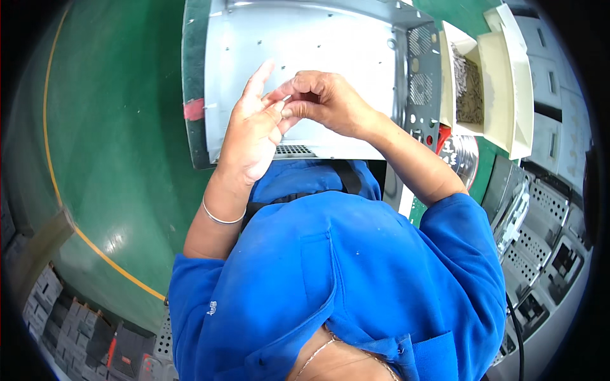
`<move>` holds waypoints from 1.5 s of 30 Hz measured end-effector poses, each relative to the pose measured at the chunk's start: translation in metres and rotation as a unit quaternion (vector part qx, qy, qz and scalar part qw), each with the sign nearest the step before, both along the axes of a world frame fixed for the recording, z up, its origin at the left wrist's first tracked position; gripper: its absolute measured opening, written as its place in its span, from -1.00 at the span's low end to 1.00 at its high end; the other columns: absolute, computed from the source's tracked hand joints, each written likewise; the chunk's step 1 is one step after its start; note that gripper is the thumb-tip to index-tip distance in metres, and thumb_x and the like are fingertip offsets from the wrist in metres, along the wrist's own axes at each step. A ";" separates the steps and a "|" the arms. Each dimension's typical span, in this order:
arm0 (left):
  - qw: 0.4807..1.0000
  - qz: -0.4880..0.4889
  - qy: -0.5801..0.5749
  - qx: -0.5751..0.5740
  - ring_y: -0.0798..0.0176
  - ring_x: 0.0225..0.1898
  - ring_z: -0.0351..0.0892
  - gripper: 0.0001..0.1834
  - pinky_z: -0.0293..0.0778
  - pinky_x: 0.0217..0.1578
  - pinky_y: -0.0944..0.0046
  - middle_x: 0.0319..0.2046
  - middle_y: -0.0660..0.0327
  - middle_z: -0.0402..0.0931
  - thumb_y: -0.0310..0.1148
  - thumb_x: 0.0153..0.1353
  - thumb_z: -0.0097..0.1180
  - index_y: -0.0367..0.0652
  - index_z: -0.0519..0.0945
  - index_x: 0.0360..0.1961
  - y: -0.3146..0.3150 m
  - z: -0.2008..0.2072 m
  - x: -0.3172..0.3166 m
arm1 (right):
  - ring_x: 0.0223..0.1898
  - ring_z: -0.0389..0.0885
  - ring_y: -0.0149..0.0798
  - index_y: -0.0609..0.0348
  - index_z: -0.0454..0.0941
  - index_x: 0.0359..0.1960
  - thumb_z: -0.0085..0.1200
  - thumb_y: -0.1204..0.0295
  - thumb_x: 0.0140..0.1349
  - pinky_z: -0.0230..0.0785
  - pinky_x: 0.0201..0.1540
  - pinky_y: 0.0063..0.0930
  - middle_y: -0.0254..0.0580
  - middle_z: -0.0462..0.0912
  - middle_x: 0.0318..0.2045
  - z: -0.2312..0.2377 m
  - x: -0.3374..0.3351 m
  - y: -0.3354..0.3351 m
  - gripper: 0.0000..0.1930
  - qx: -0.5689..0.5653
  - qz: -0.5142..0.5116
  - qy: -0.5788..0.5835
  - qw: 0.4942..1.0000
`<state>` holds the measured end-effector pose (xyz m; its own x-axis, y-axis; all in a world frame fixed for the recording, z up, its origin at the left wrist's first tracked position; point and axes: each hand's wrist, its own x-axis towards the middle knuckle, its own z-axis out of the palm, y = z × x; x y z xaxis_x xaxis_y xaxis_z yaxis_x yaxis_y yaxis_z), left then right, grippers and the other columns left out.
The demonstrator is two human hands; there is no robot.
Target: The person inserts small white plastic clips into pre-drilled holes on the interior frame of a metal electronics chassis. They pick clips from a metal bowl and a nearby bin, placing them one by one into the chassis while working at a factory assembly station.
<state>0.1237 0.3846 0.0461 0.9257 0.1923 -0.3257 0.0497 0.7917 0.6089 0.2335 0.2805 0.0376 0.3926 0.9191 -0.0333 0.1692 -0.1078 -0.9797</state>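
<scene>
Both hands meet above a pale metal chassis tray with low walls. My right hand pinches a small silvery pin-like piece between thumb and fingertips. My left hand is turned palm up just beside it. Its thumb sticks out away from me while the other fingers curl toward the right fingertips. What those curled fingers hold, if anything, is hidden. Small dark studs or holes dot the tray floor, and a perforated grey wall runs along its right side.
To the right stand cream-coloured bins, one with many small metal parts. A red object and a round reel sit close by. Perforated metal panels are at lower right. Grey stacked parts lie lower left, beyond a yellow floor line.
</scene>
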 end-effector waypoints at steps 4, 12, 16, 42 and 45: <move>0.996 -0.043 -0.025 -0.076 0.14 -0.08 0.31 -0.34 0.26 -0.02 0.18 -0.10 -0.05 0.21 -0.59 0.06 -0.16 -0.19 -0.13 0.16 -0.011 -0.005 0.007 | -0.48 0.46 -0.34 0.24 0.48 -0.44 0.09 0.52 -0.07 0.32 -0.40 -0.55 -0.20 0.47 -0.52 0.010 -0.002 -0.023 -0.88 -0.032 -0.040 -0.027 0.998; 0.991 -0.050 0.005 -0.128 0.11 -0.07 0.30 -0.42 0.22 0.02 0.18 -0.08 -0.08 0.20 -0.61 0.07 -0.17 -0.25 -0.06 0.12 -0.027 -0.013 0.007 | -0.56 0.35 -0.61 0.20 0.45 -0.48 0.03 0.54 0.01 0.19 -0.57 -0.77 -0.38 0.48 -0.53 0.007 -0.004 -0.066 -0.96 -0.095 -0.138 0.194 0.967; 0.995 -0.007 0.025 -0.097 0.04 -0.02 0.28 -0.58 0.22 0.04 0.17 -0.12 -0.08 0.25 -0.59 0.06 -0.15 -0.33 0.13 -0.01 -0.017 -0.021 0.003 | -0.62 0.29 -0.68 0.20 0.47 -0.43 0.03 0.51 0.02 0.11 -0.61 -0.85 -0.43 0.50 -0.54 -0.005 -0.009 -0.081 -0.93 -0.178 -0.109 0.283 0.936; 0.996 -0.005 0.036 -0.082 0.20 -0.21 0.45 -0.74 0.45 -0.21 0.38 -0.24 0.00 0.38 -0.45 0.13 -0.12 -0.32 0.28 -0.15 -0.015 -0.026 -0.007 | -0.53 0.30 -0.59 0.23 0.45 -0.55 0.06 0.44 0.00 0.15 -0.43 -0.71 -0.47 0.41 -0.65 -0.008 -0.011 -0.078 -0.88 -0.255 0.035 0.170 0.951; 0.996 -0.010 0.042 -0.076 0.25 -0.29 0.48 -0.71 0.48 -0.30 0.41 -0.28 0.03 0.41 -0.36 0.14 -0.12 -0.30 0.29 -0.15 -0.016 -0.024 -0.007 | -0.57 0.24 -0.58 0.22 0.42 -0.60 0.03 0.39 0.03 0.11 -0.48 -0.67 -0.48 0.35 -0.69 -0.007 -0.010 -0.074 -0.83 -0.273 0.057 0.144 0.950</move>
